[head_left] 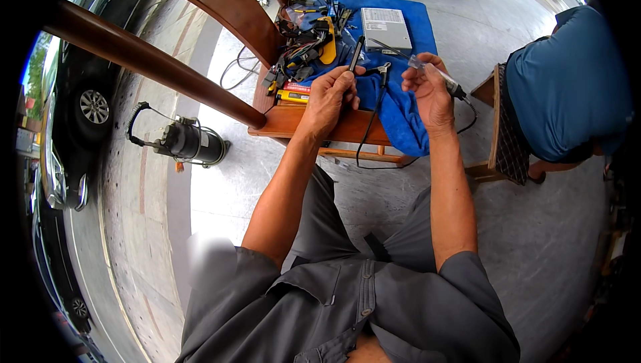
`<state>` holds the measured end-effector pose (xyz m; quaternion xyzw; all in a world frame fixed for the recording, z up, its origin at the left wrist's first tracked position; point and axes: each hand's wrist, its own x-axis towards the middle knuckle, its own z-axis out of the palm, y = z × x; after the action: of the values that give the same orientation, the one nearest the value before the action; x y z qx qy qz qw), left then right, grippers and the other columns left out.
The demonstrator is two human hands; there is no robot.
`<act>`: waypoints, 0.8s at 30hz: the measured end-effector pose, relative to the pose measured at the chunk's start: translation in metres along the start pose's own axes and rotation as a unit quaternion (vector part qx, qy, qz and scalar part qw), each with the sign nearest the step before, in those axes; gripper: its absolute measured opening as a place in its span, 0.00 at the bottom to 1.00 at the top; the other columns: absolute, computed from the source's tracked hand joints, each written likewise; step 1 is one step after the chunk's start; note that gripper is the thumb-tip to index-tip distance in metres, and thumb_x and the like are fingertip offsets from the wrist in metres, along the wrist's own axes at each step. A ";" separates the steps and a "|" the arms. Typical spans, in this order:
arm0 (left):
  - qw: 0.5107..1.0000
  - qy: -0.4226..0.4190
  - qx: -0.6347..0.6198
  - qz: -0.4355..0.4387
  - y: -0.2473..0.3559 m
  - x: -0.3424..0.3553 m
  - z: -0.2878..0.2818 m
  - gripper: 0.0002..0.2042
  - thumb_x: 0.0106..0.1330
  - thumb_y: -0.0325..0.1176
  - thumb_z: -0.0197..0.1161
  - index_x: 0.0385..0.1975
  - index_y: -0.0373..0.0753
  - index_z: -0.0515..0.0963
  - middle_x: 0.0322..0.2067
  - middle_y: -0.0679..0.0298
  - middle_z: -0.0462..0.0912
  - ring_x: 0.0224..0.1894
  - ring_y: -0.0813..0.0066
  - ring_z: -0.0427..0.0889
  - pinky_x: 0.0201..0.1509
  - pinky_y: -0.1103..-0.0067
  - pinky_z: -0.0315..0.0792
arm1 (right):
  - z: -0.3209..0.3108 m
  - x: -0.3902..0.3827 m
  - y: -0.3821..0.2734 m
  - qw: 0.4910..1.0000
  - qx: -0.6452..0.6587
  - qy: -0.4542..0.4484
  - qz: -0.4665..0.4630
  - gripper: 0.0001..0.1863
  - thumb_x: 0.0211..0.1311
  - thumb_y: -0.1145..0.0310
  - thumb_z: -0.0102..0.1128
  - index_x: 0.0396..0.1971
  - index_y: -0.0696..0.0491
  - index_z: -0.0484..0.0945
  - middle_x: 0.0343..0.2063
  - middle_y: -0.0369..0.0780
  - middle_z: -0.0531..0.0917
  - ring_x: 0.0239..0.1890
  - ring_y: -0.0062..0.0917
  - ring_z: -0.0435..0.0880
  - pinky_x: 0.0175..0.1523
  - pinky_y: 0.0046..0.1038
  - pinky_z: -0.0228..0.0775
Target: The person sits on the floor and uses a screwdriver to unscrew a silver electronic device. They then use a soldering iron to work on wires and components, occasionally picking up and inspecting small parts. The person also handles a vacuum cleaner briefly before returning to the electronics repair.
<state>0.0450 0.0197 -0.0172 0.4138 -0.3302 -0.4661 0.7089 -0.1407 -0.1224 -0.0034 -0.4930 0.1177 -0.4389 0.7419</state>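
My left hand (332, 101) is closed around a slim black pen-shaped tool (356, 54), which points up and away from me. Between the fingers of my right hand (433, 99) is a test light (419, 64) with a clear handle. Its thin metal probe reaches left toward the black tool, and a dark cable leaves its back end. Below and between my hands, a metal alligator clip (383, 69) on a black lead lies over the blue cloth (408, 122). That cloth covers much of the wooden chair seat (280, 122).
A silver metal box (386, 29) sits on the cloth. Tangled wires and connectors (300, 46) fill the seat's left, by a yellow-handled item (328, 42). A black pump-like device (190, 142) stands on the floor at left. A seated person (567, 89) is close on the right.
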 end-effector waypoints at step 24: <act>0.999 -0.013 -0.041 -0.007 -0.001 -0.001 0.000 0.14 0.81 0.33 0.55 0.57 0.31 0.76 0.32 0.67 0.77 0.31 0.81 0.74 0.35 0.80 0.76 | 0.003 -0.003 -0.002 0.999 -0.045 0.001 0.008 0.20 0.71 0.59 0.63 0.55 0.56 0.77 0.37 0.45 0.89 0.35 0.22 0.86 0.42 0.26 0.78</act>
<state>0.0446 0.0204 -0.0183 0.3805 -0.3174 -0.4895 0.7175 -0.1418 -0.1190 -0.0008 -0.5243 0.1421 -0.4279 0.7224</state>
